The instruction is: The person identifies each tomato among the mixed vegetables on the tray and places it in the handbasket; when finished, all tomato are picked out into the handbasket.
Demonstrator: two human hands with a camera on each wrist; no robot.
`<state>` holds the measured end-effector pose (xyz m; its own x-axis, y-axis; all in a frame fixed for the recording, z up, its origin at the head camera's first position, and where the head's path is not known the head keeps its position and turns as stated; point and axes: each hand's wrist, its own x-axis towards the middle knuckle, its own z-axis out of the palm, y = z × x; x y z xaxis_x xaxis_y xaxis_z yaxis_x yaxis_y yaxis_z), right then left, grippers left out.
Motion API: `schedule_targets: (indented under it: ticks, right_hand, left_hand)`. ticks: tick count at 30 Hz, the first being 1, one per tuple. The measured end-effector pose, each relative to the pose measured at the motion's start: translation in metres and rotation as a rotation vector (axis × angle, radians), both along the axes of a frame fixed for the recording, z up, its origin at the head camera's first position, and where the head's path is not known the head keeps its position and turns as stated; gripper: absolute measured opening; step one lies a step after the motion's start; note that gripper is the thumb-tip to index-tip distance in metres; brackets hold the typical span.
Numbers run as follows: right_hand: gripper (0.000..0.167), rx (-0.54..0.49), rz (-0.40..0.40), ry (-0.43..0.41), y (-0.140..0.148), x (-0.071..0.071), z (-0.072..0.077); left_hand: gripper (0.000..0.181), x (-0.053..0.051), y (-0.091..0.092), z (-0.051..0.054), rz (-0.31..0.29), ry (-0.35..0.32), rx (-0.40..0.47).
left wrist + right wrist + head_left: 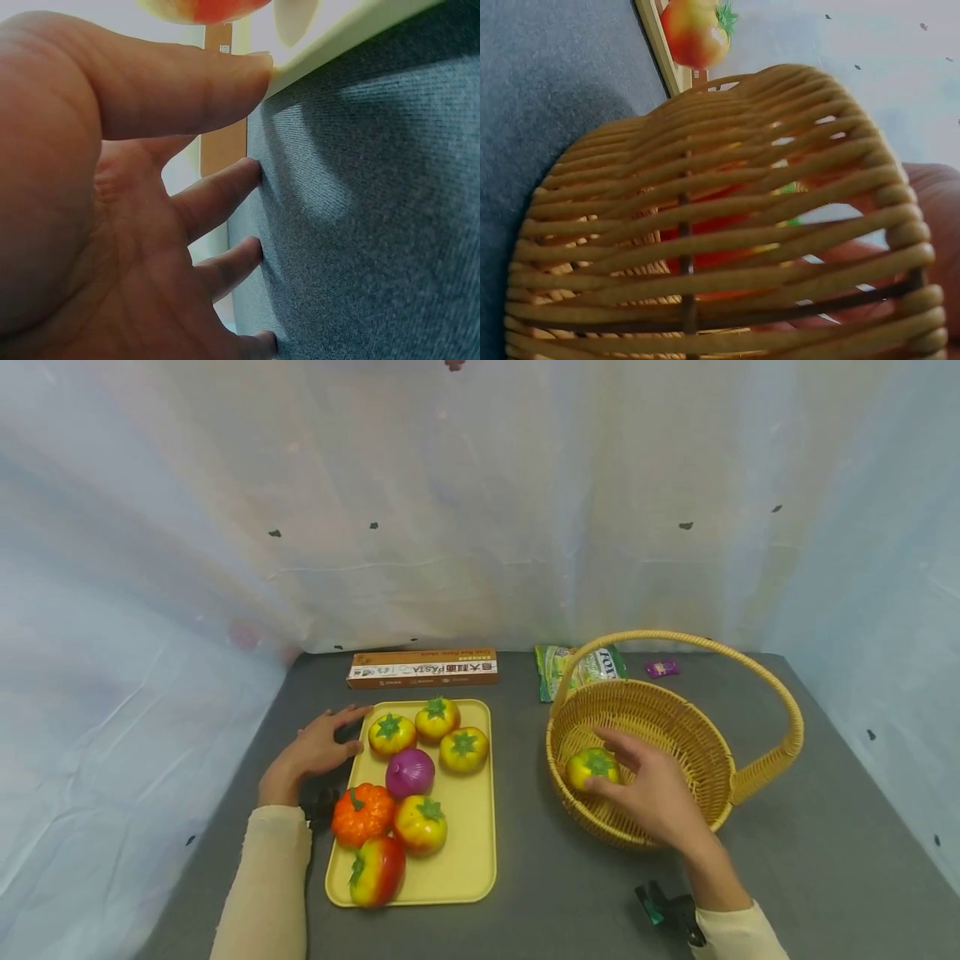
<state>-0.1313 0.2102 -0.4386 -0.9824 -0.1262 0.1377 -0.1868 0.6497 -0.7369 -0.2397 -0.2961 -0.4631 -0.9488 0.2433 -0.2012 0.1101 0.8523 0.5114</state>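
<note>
Inside the wicker basket (652, 702), at its left side, my right hand (663, 797) has its thumb and fingers round a yellow-green toy fruit (593, 767). The right wrist view shows the basket's weave (727, 195) in front, with red fruit and parts of the fingers behind it. My left hand (318, 750) lies at the upper left edge of the yellow tray (465, 868). In the left wrist view, its thumb touches the tray's rim (322, 64), while the other fingers (225, 195) are spread with their tips on the table; the palm holds nothing.
On the tray are several toy fruits (464, 750), a purple onion (410, 772) and an orange pumpkin (363, 815). Behind it lies a pasta box (423, 669). A green packet (551, 670) and a small purple packet (662, 669) lie behind the basket, whose handle arches upward.
</note>
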Motion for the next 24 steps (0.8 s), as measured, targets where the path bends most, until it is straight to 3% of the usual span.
schedule_targets:
  ticks: [5,10,18,24]
  right_hand:
    - [0.07,0.008,0.003,-0.004,0.003,0.002,0.003]
    - [0.067,-0.048,0.043,0.019,0.004,0.003,0.011]
    - [0.062,-0.185,0.184,0.089,-0.015,-0.002,0.025]
    - [0.065,-0.245,0.264,0.089,-0.041,-0.009,0.036]
  left_hand:
    - [0.069,0.001,0.0,0.001,0.005,-0.003,0.003]
    - [0.069,0.001,0.0,0.0,0.009,-0.004,0.009]
    - [0.069,-0.001,-0.001,-0.003,0.009,0.001,-0.001]
    - [0.069,-0.001,0.001,-0.003,0.008,0.003,-0.004]
